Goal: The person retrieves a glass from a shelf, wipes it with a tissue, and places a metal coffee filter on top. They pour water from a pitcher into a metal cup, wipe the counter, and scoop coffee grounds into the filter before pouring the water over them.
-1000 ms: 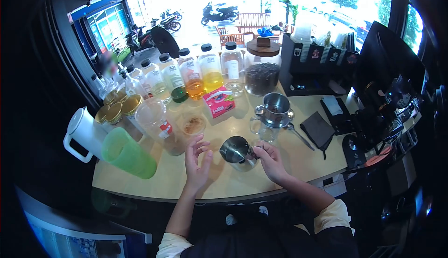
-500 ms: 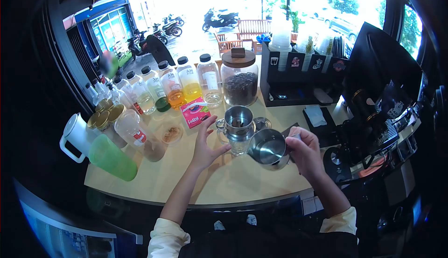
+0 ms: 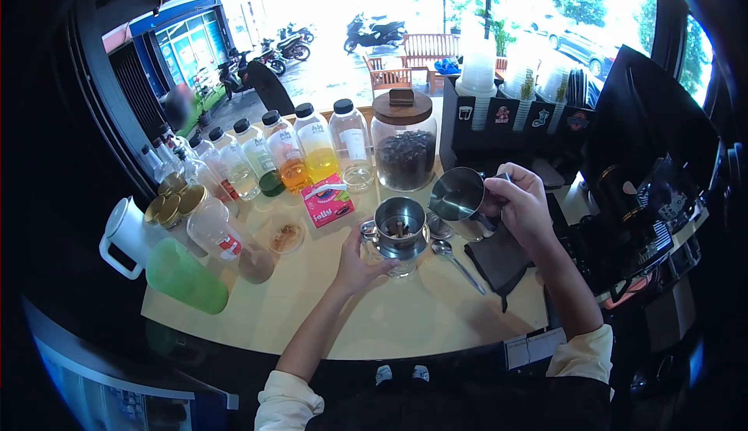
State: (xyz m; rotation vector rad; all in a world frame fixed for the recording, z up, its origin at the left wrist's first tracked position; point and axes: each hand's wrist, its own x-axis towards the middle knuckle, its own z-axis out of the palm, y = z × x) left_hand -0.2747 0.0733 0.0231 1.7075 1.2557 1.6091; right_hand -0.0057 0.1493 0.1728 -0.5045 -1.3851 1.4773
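A metal coffee drip filter (image 3: pixel 399 218) sits on top of a clear glass (image 3: pixel 403 269), and brown bits show inside it. My left hand (image 3: pixel 361 264) is wrapped round the glass from the left, its thumb across the front; some fingers are hidden behind. My right hand (image 3: pixel 523 203) grips the handle of a steel pitcher (image 3: pixel 460 197), raised to the right of the filter and tilted slightly. Under the pitcher lies a metal spoon (image 3: pixel 461 269), beside a dark folded cloth (image 3: pixel 505 263).
Several black-capped bottles (image 3: pixel 318 146) line the back left, near a pink box (image 3: pixel 327 203) and a jar (image 3: pixel 403 150) of dark contents. At left are a green tumbler (image 3: pixel 187 275) and a white jug (image 3: pixel 125 236). A black cup holder (image 3: pixel 506 139) stands back right.
My left hand has moved from open beside the glass to closed around it. My right hand has lifted the pitcher up and away from the filter, uncovering the spoon and more of the cloth.
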